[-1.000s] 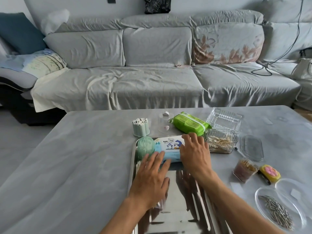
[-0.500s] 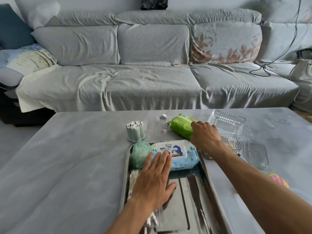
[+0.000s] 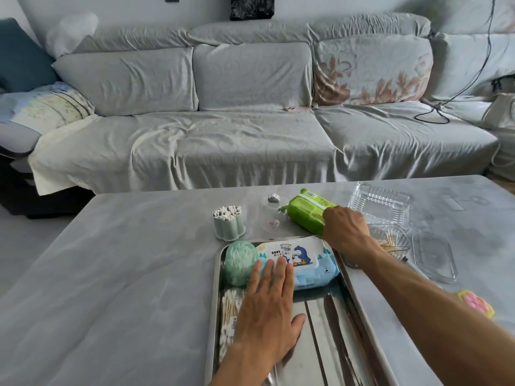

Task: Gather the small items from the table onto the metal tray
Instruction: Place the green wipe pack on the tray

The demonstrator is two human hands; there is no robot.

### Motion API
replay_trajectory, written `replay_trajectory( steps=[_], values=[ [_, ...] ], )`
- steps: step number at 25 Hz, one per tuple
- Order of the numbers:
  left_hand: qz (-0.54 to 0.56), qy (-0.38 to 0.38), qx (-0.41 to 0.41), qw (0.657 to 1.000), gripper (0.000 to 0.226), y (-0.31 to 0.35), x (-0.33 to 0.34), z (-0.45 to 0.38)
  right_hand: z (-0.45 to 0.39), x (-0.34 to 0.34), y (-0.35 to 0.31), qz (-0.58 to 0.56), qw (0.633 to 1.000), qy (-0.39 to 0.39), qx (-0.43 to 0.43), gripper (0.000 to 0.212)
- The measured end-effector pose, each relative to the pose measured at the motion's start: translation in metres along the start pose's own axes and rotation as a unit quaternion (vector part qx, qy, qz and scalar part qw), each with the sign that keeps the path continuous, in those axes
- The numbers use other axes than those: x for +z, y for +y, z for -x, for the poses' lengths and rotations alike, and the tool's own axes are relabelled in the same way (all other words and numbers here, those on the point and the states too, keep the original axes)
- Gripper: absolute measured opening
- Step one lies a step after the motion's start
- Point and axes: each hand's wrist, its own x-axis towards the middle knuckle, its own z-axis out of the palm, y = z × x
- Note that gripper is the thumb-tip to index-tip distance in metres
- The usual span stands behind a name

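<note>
The metal tray [image 3: 328,330] lies on the grey table in front of me. It holds a blue baby-wipes pack [image 3: 309,260], a round green tub [image 3: 239,263] and a bag of cotton swabs [image 3: 228,310]. My left hand [image 3: 269,310] lies flat, fingers straight, with its fingertips on the blue pack. My right hand [image 3: 344,229] reaches past the tray's far right corner and grips the near end of a green wipes pack [image 3: 306,211], which is tilted up off the table.
A green cup of cotton swabs [image 3: 228,222] and a small silver heart-shaped item [image 3: 274,198] stand beyond the tray. Clear plastic boxes [image 3: 381,204], a box of toothpicks [image 3: 390,243], a clear lid [image 3: 434,256] and a yellow-pink item [image 3: 475,303] lie to the right. The sofa is behind the table.
My right hand left the blue pack, reached to the green wipes pack and took hold of it, lifting its near end. My left hand stayed on the blue pack.
</note>
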Motion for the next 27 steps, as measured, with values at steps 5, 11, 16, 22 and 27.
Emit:
replay_trajectory(
  steps=[5, 11, 16, 22, 27],
  values=[
    [-0.046, 0.023, 0.002, 0.999, 0.084, -0.006, -0.017, -0.009, -0.009, -0.011, 0.009, -0.018, 0.998, -0.04, -0.037, 0.031],
    [-0.059, 0.007, 0.011, 0.998, 0.075, 0.004, -0.022, -0.014, 0.001, -0.002, 0.011, 0.084, 0.995, -0.036, -0.043, 0.023],
    [-0.059, 0.006, 0.011, 0.998, 0.075, 0.004, -0.02, -0.014, 0.003, 0.0, 0.012, 0.047, 0.996, -0.035, -0.066, 0.022],
    [-0.037, -0.011, 0.0, 0.999, 0.083, 0.007, -0.019, -0.015, 0.003, -0.021, 0.014, 0.044, 0.994, -0.012, -0.096, 0.024],
    [-0.012, -0.005, -0.004, 1.0, 0.081, 0.005, -0.021, -0.012, -0.006, -0.055, 0.02, 0.076, 0.991, -0.002, -0.112, 0.023]
  ],
)
